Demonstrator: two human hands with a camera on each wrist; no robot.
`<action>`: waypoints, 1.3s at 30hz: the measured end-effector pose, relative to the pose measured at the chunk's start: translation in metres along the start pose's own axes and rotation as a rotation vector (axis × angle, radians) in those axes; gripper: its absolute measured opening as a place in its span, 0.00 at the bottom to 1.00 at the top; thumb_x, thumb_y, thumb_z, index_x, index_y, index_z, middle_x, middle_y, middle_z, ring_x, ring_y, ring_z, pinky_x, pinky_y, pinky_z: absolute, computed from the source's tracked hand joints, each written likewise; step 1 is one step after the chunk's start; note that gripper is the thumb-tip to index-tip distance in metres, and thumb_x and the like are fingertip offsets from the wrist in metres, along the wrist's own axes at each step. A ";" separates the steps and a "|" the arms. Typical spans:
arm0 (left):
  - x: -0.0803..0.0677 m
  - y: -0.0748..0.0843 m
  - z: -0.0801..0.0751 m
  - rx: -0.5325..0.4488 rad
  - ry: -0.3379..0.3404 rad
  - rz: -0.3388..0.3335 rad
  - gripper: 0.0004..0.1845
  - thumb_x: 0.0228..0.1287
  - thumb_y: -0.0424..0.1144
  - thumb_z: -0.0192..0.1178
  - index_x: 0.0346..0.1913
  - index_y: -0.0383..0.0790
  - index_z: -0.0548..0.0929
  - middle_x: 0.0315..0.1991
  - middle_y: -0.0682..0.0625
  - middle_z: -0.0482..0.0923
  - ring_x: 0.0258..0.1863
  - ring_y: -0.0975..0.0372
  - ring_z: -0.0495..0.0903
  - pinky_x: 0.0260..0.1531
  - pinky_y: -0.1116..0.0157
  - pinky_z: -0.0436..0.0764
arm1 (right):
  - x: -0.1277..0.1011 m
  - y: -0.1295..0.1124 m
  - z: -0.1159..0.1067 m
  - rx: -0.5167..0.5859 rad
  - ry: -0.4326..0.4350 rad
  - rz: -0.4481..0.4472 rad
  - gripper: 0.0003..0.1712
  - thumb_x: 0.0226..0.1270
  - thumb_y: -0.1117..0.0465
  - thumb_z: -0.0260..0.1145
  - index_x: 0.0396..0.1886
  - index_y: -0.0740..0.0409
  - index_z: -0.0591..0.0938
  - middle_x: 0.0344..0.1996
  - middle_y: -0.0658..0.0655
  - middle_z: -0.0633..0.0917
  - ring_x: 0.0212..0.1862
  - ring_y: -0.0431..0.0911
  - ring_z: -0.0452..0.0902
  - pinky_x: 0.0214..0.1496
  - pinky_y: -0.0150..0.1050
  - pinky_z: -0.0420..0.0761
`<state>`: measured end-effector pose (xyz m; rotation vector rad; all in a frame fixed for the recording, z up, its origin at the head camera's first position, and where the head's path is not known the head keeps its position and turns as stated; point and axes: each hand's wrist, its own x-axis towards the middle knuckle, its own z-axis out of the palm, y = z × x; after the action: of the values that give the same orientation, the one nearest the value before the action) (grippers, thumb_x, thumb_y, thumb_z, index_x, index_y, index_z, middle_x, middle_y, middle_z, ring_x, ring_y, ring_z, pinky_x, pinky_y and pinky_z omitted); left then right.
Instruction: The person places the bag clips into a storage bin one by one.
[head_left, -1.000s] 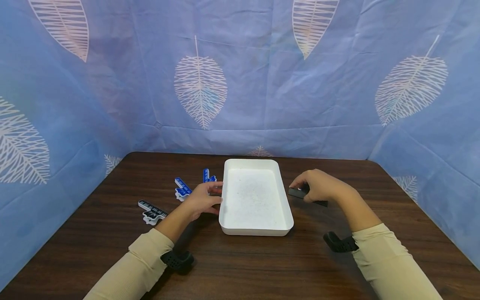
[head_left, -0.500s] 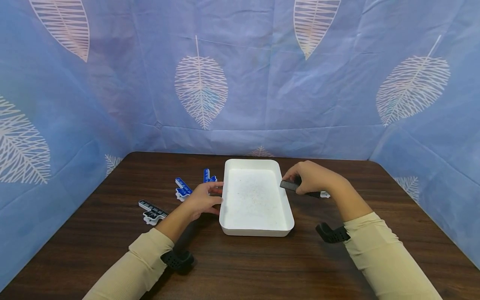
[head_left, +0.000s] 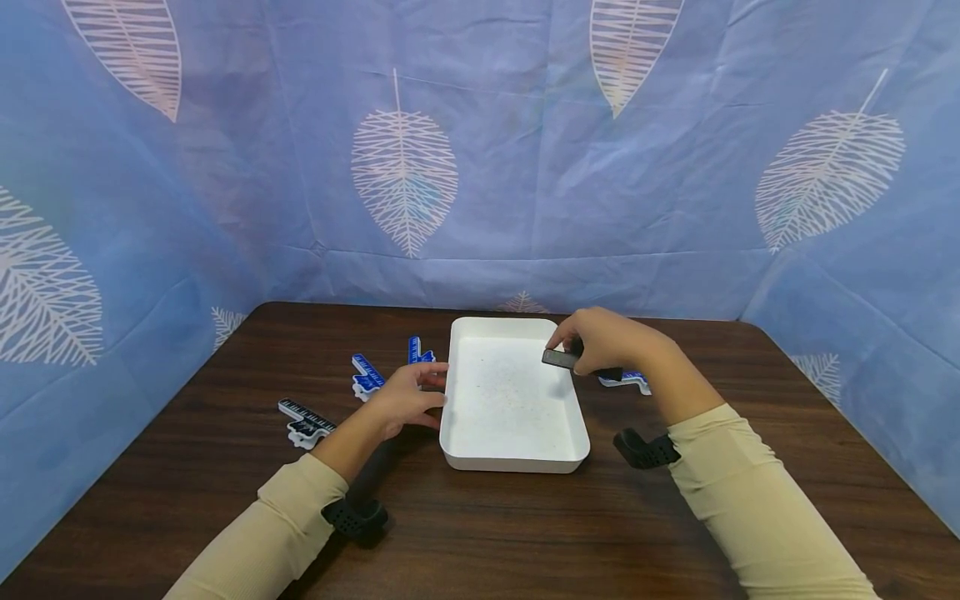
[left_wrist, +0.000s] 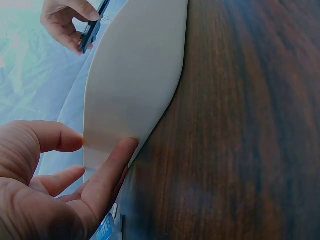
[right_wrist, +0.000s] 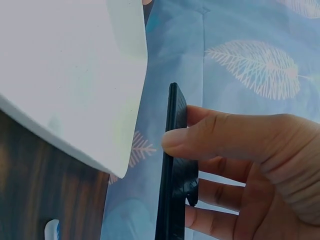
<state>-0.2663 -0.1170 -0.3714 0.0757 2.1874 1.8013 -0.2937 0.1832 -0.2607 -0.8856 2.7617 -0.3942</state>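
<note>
My right hand (head_left: 611, 340) pinches a black clip (head_left: 558, 358) between thumb and fingers, above the right rim of a white tray (head_left: 502, 408). In the right wrist view the clip (right_wrist: 175, 185) is seen edge-on, its long flat side against the fingers and a small curved piece sticking out lower down. On the tray's other side, my left hand (head_left: 405, 402) has its fingertips on the outer left wall. The left wrist view shows these fingers (left_wrist: 107, 172) fairly straight along the tray wall (left_wrist: 135, 65). The tray's inside holds only small dark specks.
Left of the tray lie two blue keyboard-patterned clips (head_left: 367, 375) and a black keyboard-patterned clip (head_left: 306, 423) on the dark wooden table (head_left: 480, 533). Another blue clip (head_left: 632, 380) lies right of the tray, partly hidden by the right hand. A blue leaf-print cloth (head_left: 495, 192) surrounds the table.
My right hand has lifted the black clip and carried it leftward to the tray's right rim, uncovering part of a blue clip. My left hand has stayed at the tray's wall.
</note>
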 end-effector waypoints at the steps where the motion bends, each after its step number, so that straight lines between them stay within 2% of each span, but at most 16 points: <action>1: 0.000 0.000 0.000 -0.001 0.000 0.001 0.30 0.63 0.23 0.59 0.69 0.37 0.68 0.60 0.36 0.69 0.50 0.45 0.80 0.37 0.52 0.85 | 0.002 -0.002 -0.001 -0.001 -0.003 -0.001 0.27 0.49 0.75 0.67 0.52 0.58 0.85 0.41 0.57 0.84 0.31 0.46 0.72 0.29 0.37 0.72; 4: 0.001 -0.001 0.000 -0.007 0.000 0.004 0.30 0.63 0.23 0.59 0.69 0.37 0.68 0.60 0.36 0.69 0.50 0.45 0.80 0.37 0.51 0.85 | 0.006 -0.006 -0.003 -0.014 -0.008 -0.012 0.27 0.49 0.75 0.67 0.52 0.57 0.85 0.43 0.59 0.83 0.30 0.46 0.72 0.28 0.38 0.71; 9: 0.001 -0.001 0.000 -0.009 0.002 -0.001 0.31 0.63 0.23 0.59 0.69 0.37 0.68 0.59 0.37 0.69 0.50 0.45 0.79 0.37 0.52 0.85 | 0.014 -0.013 -0.004 -0.038 -0.011 -0.027 0.27 0.50 0.74 0.68 0.52 0.55 0.85 0.45 0.60 0.83 0.37 0.49 0.77 0.30 0.37 0.73; 17: 0.001 0.000 -0.001 -0.023 0.000 0.007 0.31 0.63 0.23 0.59 0.69 0.37 0.68 0.59 0.36 0.70 0.49 0.45 0.80 0.37 0.52 0.85 | 0.025 -0.021 -0.004 -0.048 -0.016 -0.040 0.26 0.51 0.74 0.68 0.51 0.54 0.86 0.46 0.59 0.83 0.42 0.51 0.77 0.31 0.38 0.71; 23: 0.002 -0.001 -0.001 -0.018 0.002 0.002 0.31 0.63 0.23 0.59 0.69 0.37 0.68 0.60 0.36 0.70 0.49 0.45 0.79 0.37 0.52 0.85 | 0.034 -0.024 -0.003 -0.027 -0.027 -0.040 0.26 0.50 0.74 0.69 0.52 0.56 0.86 0.46 0.59 0.83 0.46 0.52 0.77 0.33 0.38 0.74; 30: 0.002 0.000 -0.001 -0.027 -0.001 0.006 0.32 0.62 0.22 0.59 0.69 0.37 0.68 0.59 0.36 0.70 0.49 0.45 0.80 0.36 0.51 0.85 | 0.047 -0.025 0.000 0.023 -0.048 0.001 0.26 0.52 0.75 0.69 0.53 0.55 0.85 0.50 0.61 0.82 0.53 0.55 0.76 0.37 0.39 0.76; 39: 0.002 -0.001 -0.001 -0.047 0.001 0.008 0.31 0.62 0.21 0.58 0.69 0.36 0.68 0.59 0.36 0.69 0.49 0.45 0.79 0.36 0.50 0.85 | 0.064 -0.026 0.010 0.014 -0.059 0.010 0.26 0.50 0.75 0.68 0.52 0.57 0.85 0.47 0.60 0.83 0.48 0.53 0.77 0.35 0.38 0.75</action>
<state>-0.2679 -0.1179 -0.3725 0.0738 2.1466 1.8569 -0.3275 0.1233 -0.2693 -0.8662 2.7056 -0.3792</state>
